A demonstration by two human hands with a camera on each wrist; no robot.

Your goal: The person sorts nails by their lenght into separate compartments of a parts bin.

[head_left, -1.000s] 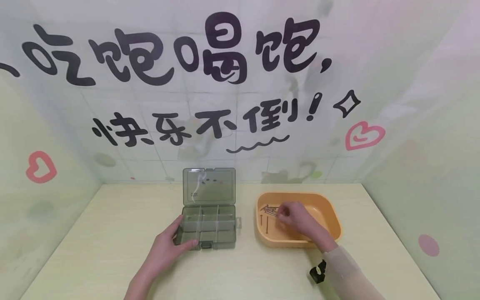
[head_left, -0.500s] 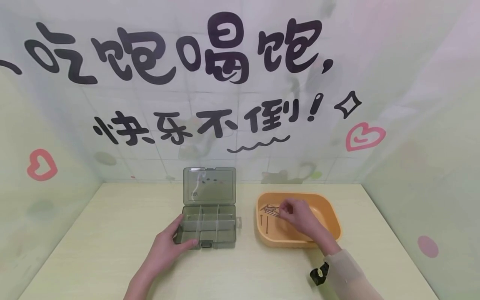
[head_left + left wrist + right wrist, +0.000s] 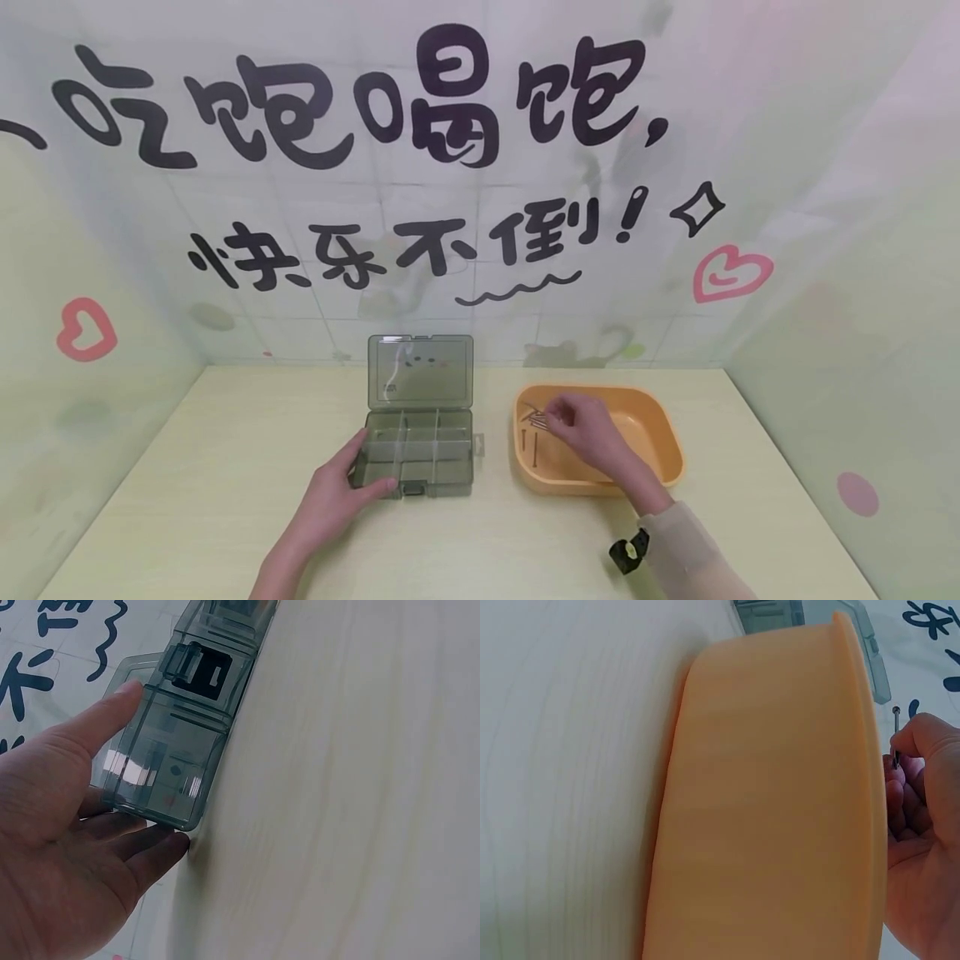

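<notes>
A grey-green translucent compartment box (image 3: 416,450) stands with its lid raised. My left hand (image 3: 330,500) holds it at its left end; in the left wrist view the thumb lies along the latch side and the fingers are against the end wall. Over the orange tub (image 3: 555,486), my right hand (image 3: 592,429) pinches a metal screw (image 3: 896,724) between thumb and fingertips, its head up in the right wrist view. Several more screws (image 3: 535,450) lie at the left of the tub, partly hidden behind the fingers.
Box and tub stand side by side on a pale wooden table (image 3: 187,500), with a gap between them. A printed wall (image 3: 480,192) rises behind, and side walls flank the table. A black wrist device (image 3: 628,552) hangs by the right sleeve.
My right hand has lifted slightly and shifted a little left over the screws in the tub. The left hand and the box have kept their places.
</notes>
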